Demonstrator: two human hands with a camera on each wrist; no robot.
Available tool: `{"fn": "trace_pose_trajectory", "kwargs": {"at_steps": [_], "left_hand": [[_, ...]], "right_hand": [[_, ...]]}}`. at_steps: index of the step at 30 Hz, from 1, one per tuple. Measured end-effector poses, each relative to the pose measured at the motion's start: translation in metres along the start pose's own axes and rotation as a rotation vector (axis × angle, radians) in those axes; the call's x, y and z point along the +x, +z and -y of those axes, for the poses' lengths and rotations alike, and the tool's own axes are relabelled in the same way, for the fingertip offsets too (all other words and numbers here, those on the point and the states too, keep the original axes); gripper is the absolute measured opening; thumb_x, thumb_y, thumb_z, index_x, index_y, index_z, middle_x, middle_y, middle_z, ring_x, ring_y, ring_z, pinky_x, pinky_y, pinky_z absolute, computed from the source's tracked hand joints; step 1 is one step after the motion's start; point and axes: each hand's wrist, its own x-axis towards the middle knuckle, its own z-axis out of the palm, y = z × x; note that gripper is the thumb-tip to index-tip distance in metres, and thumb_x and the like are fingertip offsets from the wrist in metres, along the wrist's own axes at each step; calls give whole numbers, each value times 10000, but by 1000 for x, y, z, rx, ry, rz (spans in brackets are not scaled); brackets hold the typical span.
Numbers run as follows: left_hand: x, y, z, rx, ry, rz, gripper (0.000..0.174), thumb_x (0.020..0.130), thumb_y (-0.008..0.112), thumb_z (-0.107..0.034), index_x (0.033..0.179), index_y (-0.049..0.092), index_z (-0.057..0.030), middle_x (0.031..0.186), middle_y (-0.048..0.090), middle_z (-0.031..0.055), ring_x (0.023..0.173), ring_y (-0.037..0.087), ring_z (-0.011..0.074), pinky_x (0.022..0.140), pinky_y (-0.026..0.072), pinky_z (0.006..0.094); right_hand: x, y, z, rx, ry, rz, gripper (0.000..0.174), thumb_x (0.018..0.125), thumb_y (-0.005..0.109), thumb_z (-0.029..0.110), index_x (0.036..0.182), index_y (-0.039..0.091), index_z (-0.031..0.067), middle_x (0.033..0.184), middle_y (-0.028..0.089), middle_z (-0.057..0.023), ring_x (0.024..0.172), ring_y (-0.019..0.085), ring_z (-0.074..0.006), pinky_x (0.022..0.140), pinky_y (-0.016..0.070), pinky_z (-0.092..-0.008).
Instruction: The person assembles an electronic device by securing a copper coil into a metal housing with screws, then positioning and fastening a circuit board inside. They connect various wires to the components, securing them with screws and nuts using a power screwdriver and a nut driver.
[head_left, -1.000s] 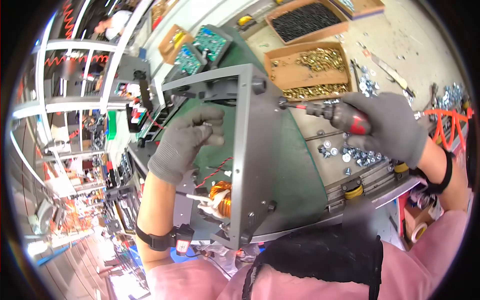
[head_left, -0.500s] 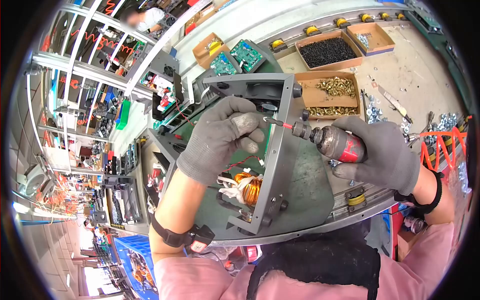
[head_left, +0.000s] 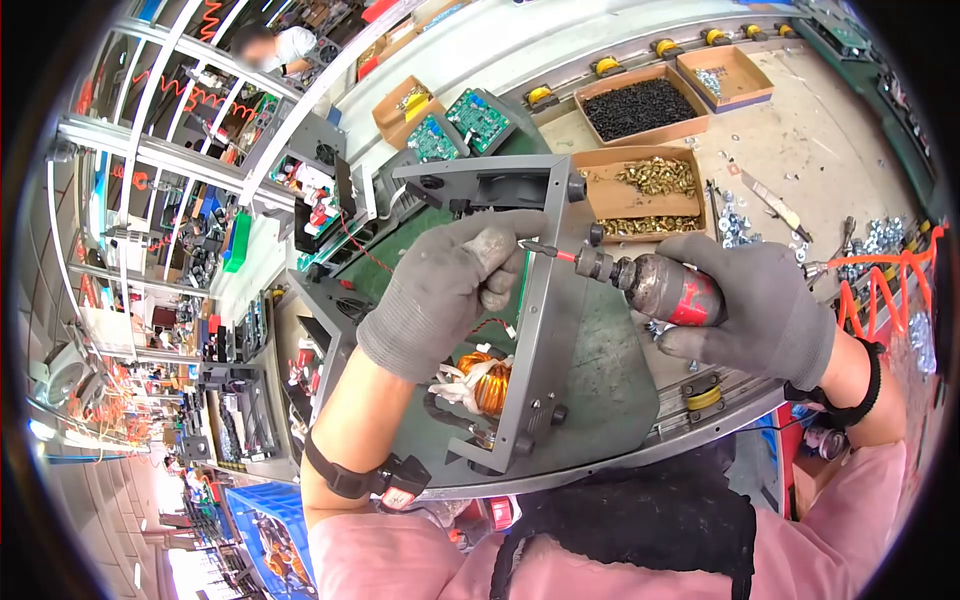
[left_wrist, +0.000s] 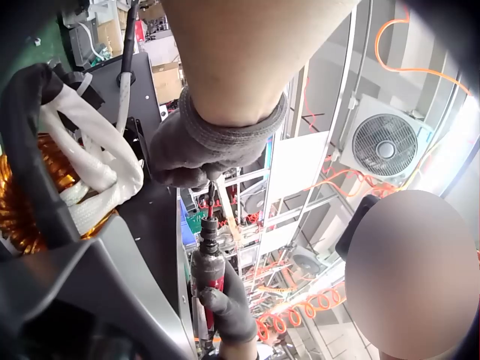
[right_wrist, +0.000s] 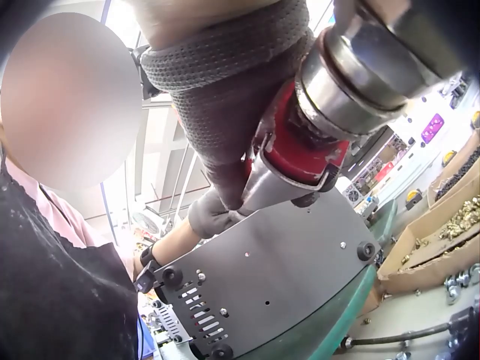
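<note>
The gloved right hand (head_left: 765,310) grips a red and metal power screwdriver (head_left: 675,290), its bit pointing left over the upper edge of a grey metal case (head_left: 545,330). At the bit's tip, the gloved left hand (head_left: 440,285) has its fingers curled, thumb and forefinger pinched together; whether a small part sits between them cannot be told. Inside the open case is a copper coil (head_left: 490,385) with white sleeving. In the left wrist view the driver (left_wrist: 208,262) points up toward the left fingertips. The right wrist view shows the case's outer panel (right_wrist: 277,262) with black feet.
Cardboard boxes of brass screws (head_left: 600,200) and black screws (head_left: 590,110) lie behind the case. Loose silver screws (head_left: 735,225) and a knife (head_left: 778,205) are to the right, beside an orange coiled hose (head_left: 900,262). Green circuit boards (head_left: 480,120) stand at the back. Another person is far left.
The left hand has moved right and the screwdriver left, so fingers and bit tip now meet at the case edge. The case appears further right as the head view shifted.
</note>
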Motion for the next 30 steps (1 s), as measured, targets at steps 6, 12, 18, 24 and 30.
{"fn": "trace_pose_trajectory", "kwargs": {"at_steps": [6,12,18,24,30], "left_hand": [[1,-8,2,-61,-3,0,392,999,526,-323,1101,538,55,640,420,3,554,357,85,508,300,225],[2,0,0,66,-13,-40,339,987,547,-312,1051,565,20,633,431,-3,544,365,72,488,286,216],[5,15,-5,470,58,-160,200,969,517,-192,1012,592,-12,660,455,-16,524,352,41,459,255,198],[7,7,-2,832,298,-48,273,959,465,-236,1096,581,-30,648,419,-5,495,347,60,442,270,225],[14,-48,16,854,-371,-66,440,999,461,-396,1160,617,-17,707,524,35,613,489,111,564,420,254]], "right_hand": [[2,-2,-2,-20,14,9,551,697,798,363,1137,574,119,759,658,-135,713,653,-362,625,505,-438],[2,-4,0,-51,-13,9,552,702,795,359,1141,567,116,760,656,-138,714,648,-362,619,496,-444],[0,-5,0,-141,-48,14,562,679,809,317,1142,566,112,781,661,-134,726,646,-362,611,490,-444],[-15,0,-9,28,-52,-19,572,688,810,282,1169,559,104,797,654,-151,740,651,-365,635,506,-420],[-46,9,-49,331,208,244,631,676,837,290,1200,554,82,847,661,-172,791,668,-355,676,510,-400]]}}
